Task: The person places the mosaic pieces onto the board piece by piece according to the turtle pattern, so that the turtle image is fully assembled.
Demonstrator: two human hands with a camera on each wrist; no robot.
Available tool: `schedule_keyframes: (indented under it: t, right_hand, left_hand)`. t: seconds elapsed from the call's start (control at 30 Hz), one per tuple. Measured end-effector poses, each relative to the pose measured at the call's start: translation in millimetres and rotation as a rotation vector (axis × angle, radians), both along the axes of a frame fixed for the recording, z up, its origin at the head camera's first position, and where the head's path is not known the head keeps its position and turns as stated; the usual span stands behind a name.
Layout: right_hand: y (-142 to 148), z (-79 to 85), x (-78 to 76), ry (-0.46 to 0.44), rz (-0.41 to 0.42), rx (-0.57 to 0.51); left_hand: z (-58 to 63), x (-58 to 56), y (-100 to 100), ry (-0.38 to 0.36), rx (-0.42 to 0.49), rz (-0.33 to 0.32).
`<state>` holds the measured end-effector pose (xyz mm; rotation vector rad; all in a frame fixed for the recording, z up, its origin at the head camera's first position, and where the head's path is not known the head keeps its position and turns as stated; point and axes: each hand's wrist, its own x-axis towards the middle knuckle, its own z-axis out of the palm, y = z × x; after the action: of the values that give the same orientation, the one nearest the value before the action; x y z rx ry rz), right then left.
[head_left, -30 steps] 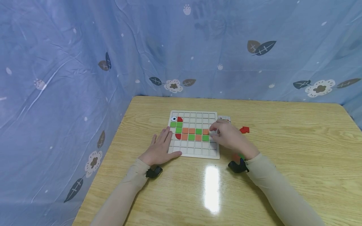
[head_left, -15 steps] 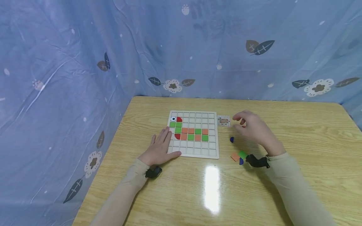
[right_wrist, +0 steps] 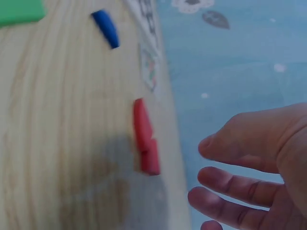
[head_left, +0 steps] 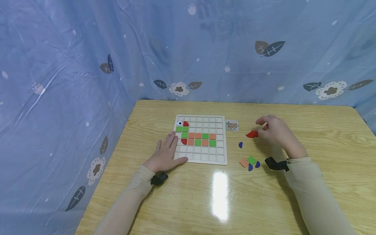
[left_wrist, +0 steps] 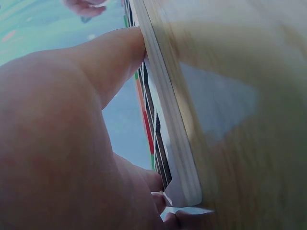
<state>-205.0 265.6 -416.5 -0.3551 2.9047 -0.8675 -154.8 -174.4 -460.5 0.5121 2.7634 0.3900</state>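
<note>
My left hand (head_left: 165, 153) rests with straight fingers on the left edge of a white grid board (head_left: 210, 159). Its thumb lies along the near corner, and the left wrist view shows the board's thick side (left_wrist: 168, 110) beside it. In the grid, green and orange square tiles (head_left: 205, 136), red curved pieces (head_left: 184, 141) and an eye tile (head_left: 180, 123) form a long-necked shape. My right hand (head_left: 274, 130) hovers just right of some red pieces (head_left: 252, 134) on the table. Thumb and fingers stand apart with nothing between them, and the right wrist view shows a gap to the red pieces.
A small picture card (head_left: 232, 125) lies against the board's right side. Nearer me are an orange tile (head_left: 244, 163), a green tile (head_left: 251, 160) and blue half-round pieces (head_left: 257, 164). Another blue piece (head_left: 240, 145) sits below the card. A blue curtain (head_left: 188, 65) hangs behind the table.
My right hand has moved right, from the board's right columns past the card to beside the red pieces, uncovering the card and loose pieces. The left hand has stayed on the board.
</note>
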Motion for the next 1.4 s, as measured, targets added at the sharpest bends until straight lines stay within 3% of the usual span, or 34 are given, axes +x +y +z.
schedule_keyframes:
  t: [0.3, 0.87, 1.17, 1.4]
  right_hand:
    - [0, -16.6, -7.1, -0.108, 0.041, 0.015]
    - [-5, -23.5, -3.8, -0.003, 0.171, 0.075]
    - [-6, -26.1, -4.5, -0.012, 0.144, 0.078]
    - [-7, -28.3, -4.6, 0.028, 0.109, 0.105]
  left_hand:
    - [-0.1, -0.3, 0, -0.008, -0.003, 0.000]
    - [2.4, 0.2, 0, 0.004, -0.006, -0.007]
    - [-16.2, -5.0, -5, 0.020, 0.039, 0.004]
    - [-15.7, -4.2, -5, 0.030, 0.044, 0.000]
